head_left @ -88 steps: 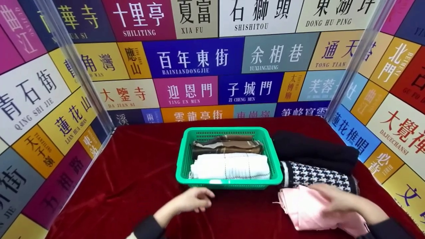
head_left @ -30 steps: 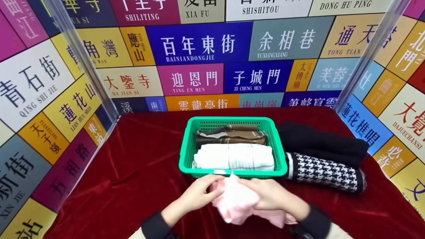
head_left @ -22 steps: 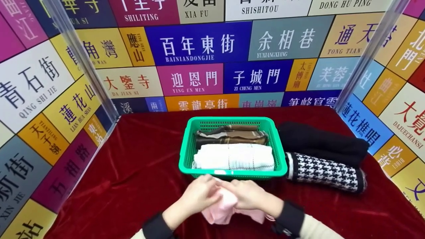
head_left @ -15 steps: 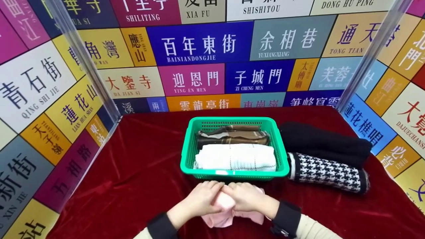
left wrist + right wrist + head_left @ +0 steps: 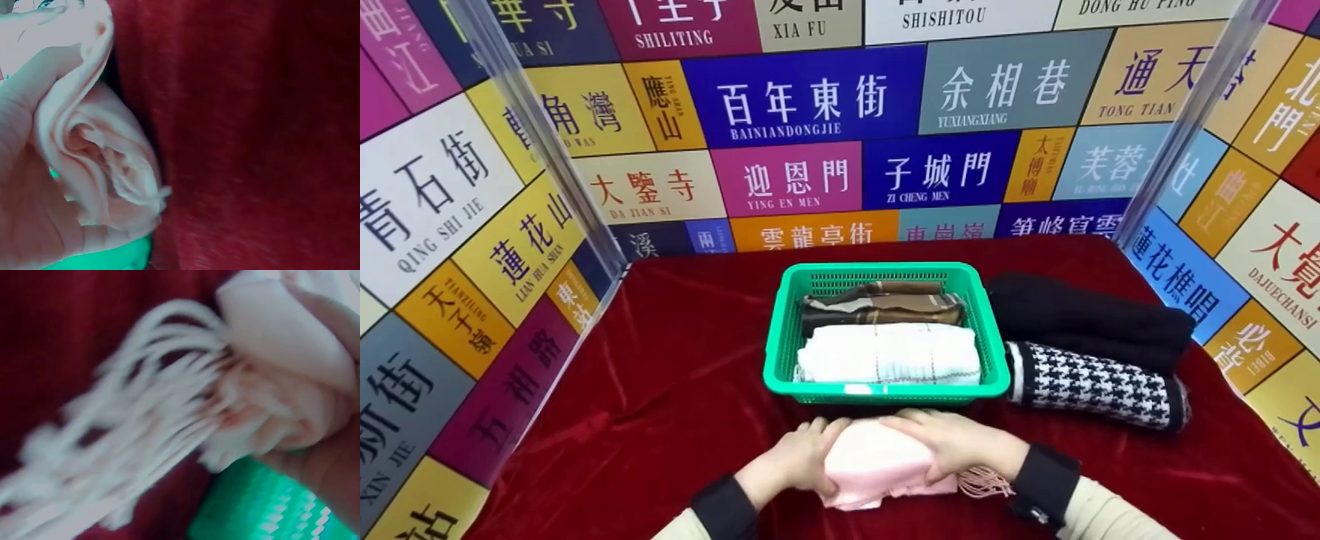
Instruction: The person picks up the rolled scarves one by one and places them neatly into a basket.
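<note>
A pink fringed scarf (image 5: 877, 461), rolled into a short bundle, is between my hands in front of the basket. Its left end is gripped by my left hand (image 5: 799, 459), thumb on the near side and fingers over the far side. At the other end my right hand (image 5: 964, 444) holds it in the same way. In the left wrist view the scarf's end (image 5: 104, 146) shows spiral layers inside the curve of thumb and fingers. Loose pale fringe (image 5: 152, 405) trails out past my right hand in the right wrist view.
Just beyond my hands stands a green plastic basket (image 5: 930, 391) holding a folded white checked cloth (image 5: 889, 352) and a brown plaid one (image 5: 892, 306). Right of it lie a rolled houndstooth scarf (image 5: 1099, 386) and a folded black cloth (image 5: 1087, 319). Dark red velvet (image 5: 675, 360) covers the table.
The pink scarf came from the right side to the front of the basket. From a loose bunch it has become a compact roll, and my hands have spread apart to its two ends.
</note>
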A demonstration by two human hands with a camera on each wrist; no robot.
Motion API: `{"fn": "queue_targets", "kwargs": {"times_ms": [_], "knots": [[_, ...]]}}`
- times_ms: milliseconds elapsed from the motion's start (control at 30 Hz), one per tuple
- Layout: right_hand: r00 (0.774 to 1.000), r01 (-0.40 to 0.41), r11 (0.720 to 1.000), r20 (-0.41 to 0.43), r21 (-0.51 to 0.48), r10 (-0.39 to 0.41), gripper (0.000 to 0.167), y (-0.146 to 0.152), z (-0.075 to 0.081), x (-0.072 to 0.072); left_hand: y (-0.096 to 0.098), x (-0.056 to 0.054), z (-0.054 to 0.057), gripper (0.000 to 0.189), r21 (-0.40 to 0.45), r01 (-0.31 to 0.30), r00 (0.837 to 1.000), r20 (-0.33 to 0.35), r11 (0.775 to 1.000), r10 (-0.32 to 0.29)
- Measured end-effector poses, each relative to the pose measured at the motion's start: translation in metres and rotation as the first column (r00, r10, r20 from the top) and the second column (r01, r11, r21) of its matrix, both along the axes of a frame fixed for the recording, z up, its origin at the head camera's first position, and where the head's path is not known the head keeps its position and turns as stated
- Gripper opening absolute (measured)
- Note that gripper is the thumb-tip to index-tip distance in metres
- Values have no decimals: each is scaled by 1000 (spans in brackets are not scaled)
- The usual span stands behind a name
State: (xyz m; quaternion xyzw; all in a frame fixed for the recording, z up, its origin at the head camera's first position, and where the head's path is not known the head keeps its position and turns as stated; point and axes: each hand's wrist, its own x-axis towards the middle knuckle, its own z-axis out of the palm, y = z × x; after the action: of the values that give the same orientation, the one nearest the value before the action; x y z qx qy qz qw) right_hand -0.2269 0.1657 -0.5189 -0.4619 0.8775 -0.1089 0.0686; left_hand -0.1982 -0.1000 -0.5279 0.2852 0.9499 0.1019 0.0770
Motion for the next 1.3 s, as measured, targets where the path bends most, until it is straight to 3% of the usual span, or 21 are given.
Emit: {"fn": "queue_targets", "kwargs": {"times_ms": [167, 367, 500, 733, 933, 1100, 1200, 1300], "knots": [[999, 13, 1000, 34, -20, -12, 107, 9, -8, -6, -5, -4, -8, 85, 31, -5, 999, -45, 1000, 7], [998, -5, 991, 67, -132, 14, 94, 10, -16, -10, -5, -7, -13, 63, 87, 9, 997, -78, 996, -3], [992, -22, 976, 118, -215, 49, 90, 10, -20, -13, -4, -8, -13, 50, 119, -3, 997, -79, 993, 12], [990, -38, 948, 114, -315, 77, 85, 13, -21, -15, -4, -13, -5, 40, 134, -35, 998, -55, 990, 42], [990, -15, 934, 127, -358, 65, 84, 15, -8, -12, -4, -14, 14, 35, 172, -47, 998, -34, 984, 53], [992, 15, 926, 123, -377, 34, 84, 20, 11, -2, -5, -8, 35, 39, 244, -32, 998, -40, 969, 43], [993, 42, 920, 116, -390, 4, 84, 24, 27, 6, -6, -1, 48, 41, 326, -25, 999, -27, 945, 35], [993, 81, 904, 110, -419, -38, 83, 28, 44, 12, -5, 3, 62, 42, 445, -46, 999, 40, 894, 32]]}}
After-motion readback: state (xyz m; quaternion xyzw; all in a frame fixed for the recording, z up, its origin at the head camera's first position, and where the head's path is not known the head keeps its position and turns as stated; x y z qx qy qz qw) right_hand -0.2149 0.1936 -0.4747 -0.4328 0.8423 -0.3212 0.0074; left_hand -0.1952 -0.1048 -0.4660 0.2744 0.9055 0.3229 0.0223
